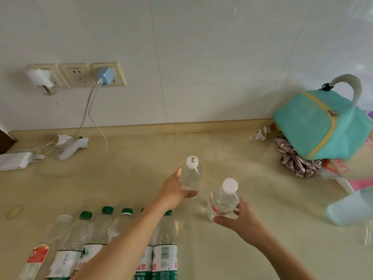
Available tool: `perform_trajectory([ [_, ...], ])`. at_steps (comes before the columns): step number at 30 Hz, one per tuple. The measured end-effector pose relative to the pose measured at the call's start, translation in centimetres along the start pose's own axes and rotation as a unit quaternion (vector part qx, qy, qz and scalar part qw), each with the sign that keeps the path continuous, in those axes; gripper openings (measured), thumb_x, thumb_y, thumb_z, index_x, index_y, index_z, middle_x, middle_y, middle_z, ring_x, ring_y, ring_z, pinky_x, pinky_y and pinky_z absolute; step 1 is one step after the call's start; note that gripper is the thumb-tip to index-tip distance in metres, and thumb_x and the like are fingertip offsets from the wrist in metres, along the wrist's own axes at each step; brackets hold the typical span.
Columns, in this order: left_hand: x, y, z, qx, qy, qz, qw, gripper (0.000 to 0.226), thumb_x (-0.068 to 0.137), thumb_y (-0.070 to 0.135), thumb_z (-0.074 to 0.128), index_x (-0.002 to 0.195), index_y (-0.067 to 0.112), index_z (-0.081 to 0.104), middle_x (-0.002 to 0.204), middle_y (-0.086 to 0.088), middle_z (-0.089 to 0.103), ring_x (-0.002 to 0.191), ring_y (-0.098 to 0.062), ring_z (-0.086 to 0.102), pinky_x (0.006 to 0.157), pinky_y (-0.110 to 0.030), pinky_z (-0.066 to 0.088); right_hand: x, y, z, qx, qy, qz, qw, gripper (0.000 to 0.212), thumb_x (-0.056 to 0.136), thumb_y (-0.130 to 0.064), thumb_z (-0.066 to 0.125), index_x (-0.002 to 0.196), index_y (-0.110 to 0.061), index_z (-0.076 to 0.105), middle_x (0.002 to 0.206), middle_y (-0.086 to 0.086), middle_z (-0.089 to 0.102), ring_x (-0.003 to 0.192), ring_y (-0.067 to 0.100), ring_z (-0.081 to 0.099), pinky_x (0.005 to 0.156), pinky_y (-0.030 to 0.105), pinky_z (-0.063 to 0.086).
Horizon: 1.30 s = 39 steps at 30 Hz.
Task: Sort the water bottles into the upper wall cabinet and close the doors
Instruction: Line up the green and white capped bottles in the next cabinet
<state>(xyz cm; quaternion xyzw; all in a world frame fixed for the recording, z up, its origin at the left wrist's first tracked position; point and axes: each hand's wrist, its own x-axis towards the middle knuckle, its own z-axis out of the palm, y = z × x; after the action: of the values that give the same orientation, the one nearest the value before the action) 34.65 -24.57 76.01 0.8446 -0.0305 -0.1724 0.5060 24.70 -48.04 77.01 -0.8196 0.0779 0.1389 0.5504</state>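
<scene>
Left hand [173, 190] grips one small clear bottle [190, 176], right hand [240, 217] another [223, 200]: probably light, thin-walled, slippery, so hold mid-body

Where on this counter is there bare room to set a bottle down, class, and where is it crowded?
Bare counter lies between the charger cables and the teal bag, behind both hands. Another patch lies right of the right hand, before the pale cup. Crowded: the bottle row at front left, and the clutter under the bag.
</scene>
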Motion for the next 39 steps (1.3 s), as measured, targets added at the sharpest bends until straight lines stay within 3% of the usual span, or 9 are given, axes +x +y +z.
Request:
perform_trajectory([
  [3,0.5,-1.0,0.6,-0.016,-0.001,-0.014,1.0,0.065,0.067,0.023,0.093,0.123,0.03,0.06,0.103,0.022,0.073,0.097,0.001,0.069,0.085,-0.022,0.051,0.9,1.3,0.6,0.002,-0.016,0.033,0.999,0.061,0.072,-0.015,0.092,0.125,-0.019,0.061,0.113,-0.006,0.073,0.106,0.009,0.068,0.102,0.035,0.052],
  [8,1.0,-1.4,1.2,-0.02,0.024,-0.032,0.999,0.059,0.063,0.024,0.094,0.109,0.041,0.061,0.098,0.022,0.074,0.094,0.002,0.069,0.084,-0.024,0.053,2.3,1.8,1.3,0.059,-0.018,0.025,0.998,0.057,0.071,-0.006,0.09,0.121,-0.02,0.065,0.108,-0.005,0.077,0.101,0.009,0.072,0.085,0.022,0.057],
  [13,0.2,-0.9,0.1,0.003,0.031,-0.013,0.999,0.051,0.065,0.026,0.094,0.097,0.044,0.059,0.094,0.022,0.073,0.09,0.003,0.069,0.077,-0.017,0.05,3.3,0.6,2.4,0.088,0.014,0.018,0.996,0.051,0.072,-0.005,0.089,0.115,-0.021,0.069,0.104,-0.007,0.078,0.1,0.012,0.073,0.087,0.028,0.058],
  [18,-1.4,2.8,-4.7,-0.036,0.071,0.054,0.995,0.048,0.066,0.026,0.094,0.102,0.036,0.063,0.098,0.017,0.073,0.09,0.008,0.067,0.079,-0.016,0.046,3.0,-5.2,2.5,0.121,0.06,-0.053,0.989,0.043,0.07,-0.004,0.089,0.109,-0.017,0.073,0.102,0.006,0.078,0.102,0.023,0.073,0.09,0.038,0.06],
  [21,-2.9,7.4,-9.0,-0.072,0.098,0.127,0.984,0.049,0.068,0.02,0.093,0.106,0.034,0.066,0.098,0.017,0.075,0.092,0.005,0.068,0.082,-0.019,0.048,1.4,-11.8,2.0,0.127,0.094,-0.119,0.98,0.042,0.072,-0.012,0.091,0.11,-0.019,0.074,0.103,0.001,0.079,0.101,0.018,0.074,0.087,0.031,0.06],
  [27,-8.4,22.4,-18.3,-0.082,0.181,0.329,0.923,0.042,0.075,0.035,0.088,0.107,0.042,0.062,0.096,0.031,0.069,0.089,0.013,0.063,0.067,0.0,0.044,-4.1,-29.3,-2.2,0.153,0.155,-0.281,0.934,0.056,0.065,-0.036,0.092,0.116,-0.022,0.072,0.107,-0.007,0.078,0.101,0.011,0.074,0.087,0.033,0.057],
  [32,-13.2,32.6,-23.8,-0.119,0.207,0.425,0.873,0.052,0.08,0.042,0.083,0.126,0.041,0.059,0.104,0.009,0.072,0.091,-0.014,0.069,0.079,-0.03,0.056,-9.2,-40.6,-5.8,0.152,0.186,-0.383,0.892,0.051,0.07,-0.033,0.089,0.116,-0.023,0.071,0.102,-0.006,0.079,0.095,0.013,0.076,0.083,0.037,0.059],
  [35,-15.6,37.5,-26.2,-0.111,0.227,0.474,0.843,0.056,0.083,0.039,0.081,0.131,0.046,0.054,0.102,0.015,0.073,0.088,-0.005,0.069,0.08,-0.034,0.056,-12.0,-45.6,-7.5,0.149,0.209,-0.432,0.865,0.04,0.076,-0.029,0.087,0.113,-0.023,0.072,0.102,-0.005,0.079,0.094,0.014,0.076,0.079,0.037,0.059],
  [39,-17.9,42.6,-27.8,-0.093,0.254,0.54,0.797,0.056,0.089,0.034,0.076,0.137,0.044,0.049,0.111,0.018,0.071,0.093,0.003,0.068,0.08,-0.034,0.059,-14.4,-50.1,-10.0,0.12,0.25,-0.473,0.836,0.05,0.069,-0.039,0.091,0.113,-0.026,0.073,0.102,-0.008,0.079,0.097,0.011,0.075,0.091,0.042,0.056],
])
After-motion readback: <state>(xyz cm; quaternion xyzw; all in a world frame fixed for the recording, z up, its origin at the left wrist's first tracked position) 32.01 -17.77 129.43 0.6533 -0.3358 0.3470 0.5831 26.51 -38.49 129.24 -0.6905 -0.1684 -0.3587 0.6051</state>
